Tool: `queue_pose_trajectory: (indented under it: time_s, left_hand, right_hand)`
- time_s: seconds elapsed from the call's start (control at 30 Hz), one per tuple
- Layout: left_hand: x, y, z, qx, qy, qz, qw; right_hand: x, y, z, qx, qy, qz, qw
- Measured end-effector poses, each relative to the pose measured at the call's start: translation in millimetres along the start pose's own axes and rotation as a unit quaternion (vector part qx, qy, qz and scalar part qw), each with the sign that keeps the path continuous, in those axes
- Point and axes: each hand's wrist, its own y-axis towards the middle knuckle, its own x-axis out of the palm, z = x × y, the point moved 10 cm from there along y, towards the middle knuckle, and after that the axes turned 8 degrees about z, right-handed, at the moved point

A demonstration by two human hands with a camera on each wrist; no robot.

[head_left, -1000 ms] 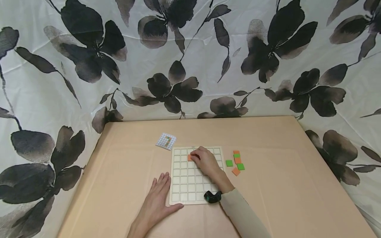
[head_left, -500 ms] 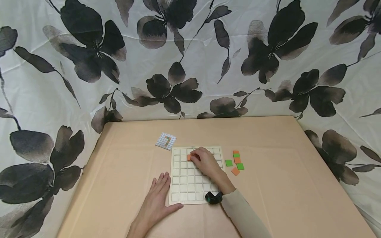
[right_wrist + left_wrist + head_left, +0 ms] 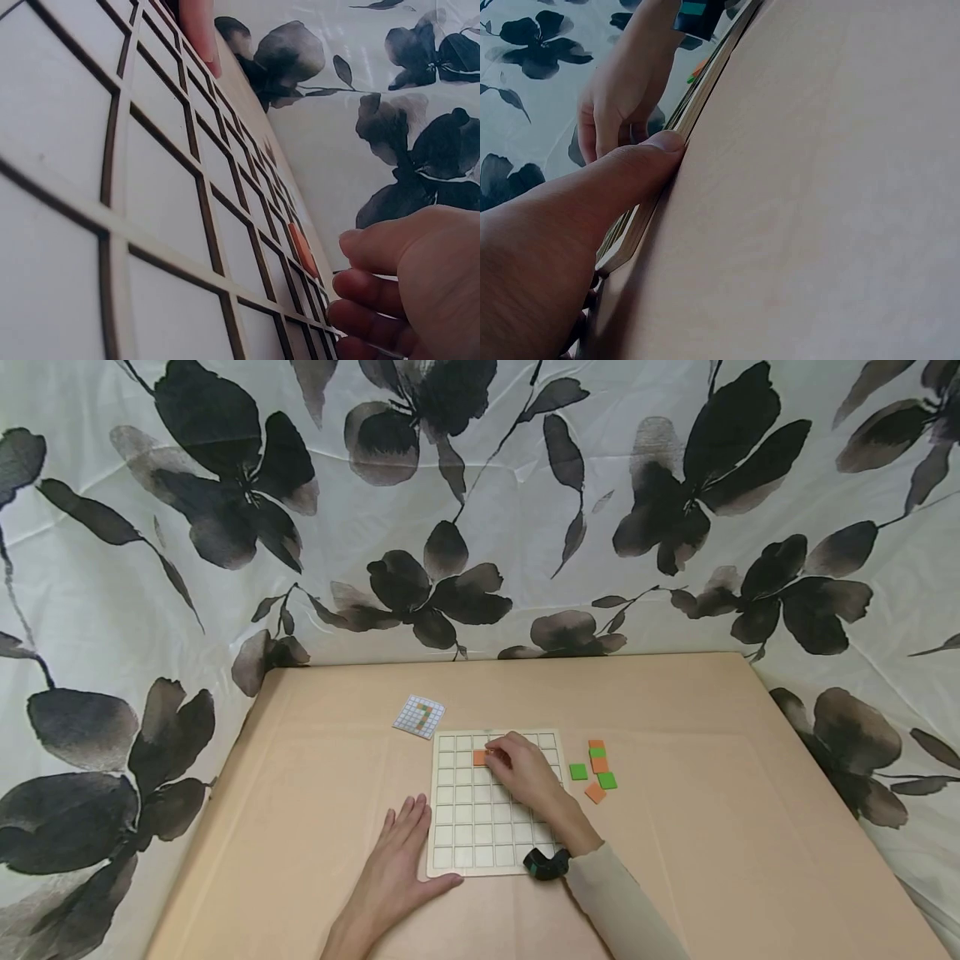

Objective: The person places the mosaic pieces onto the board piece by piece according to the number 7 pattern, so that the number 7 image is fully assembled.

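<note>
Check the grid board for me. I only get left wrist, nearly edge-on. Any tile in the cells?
Observer: Yes, head view shows an orange tile at a cell of the grid board toward its far edge, just left of the right hand.
Operator: Is that hand pinching anything? Can't see its fingertips well.
Observer: Right wrist view shows its thumb and index finger apart, with nothing visible between them.
Operator: I get a sliver of orange and green past the board. How many loose tiles?
Observer: Six, right of the board: three loose orange tiles and three loose green tiles.
</note>
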Motion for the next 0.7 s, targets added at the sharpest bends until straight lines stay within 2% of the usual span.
queue_pose_trajectory:
  time_s: [0.2,0.7]
  left_hand:
    - [0.1,1.3,1.1,-0.004,-0.001,-0.003,1.0]
    - [-2.2,0.8,1.7,0.001,0.002,0.006,1.0]
  right_hand:
    - [-9.1,-2.1,3.4,0.013,0.009,-0.002,0.9999]
    - [-30.4,-11.0,12.2,0.001,0.014,0.024,0.9996]
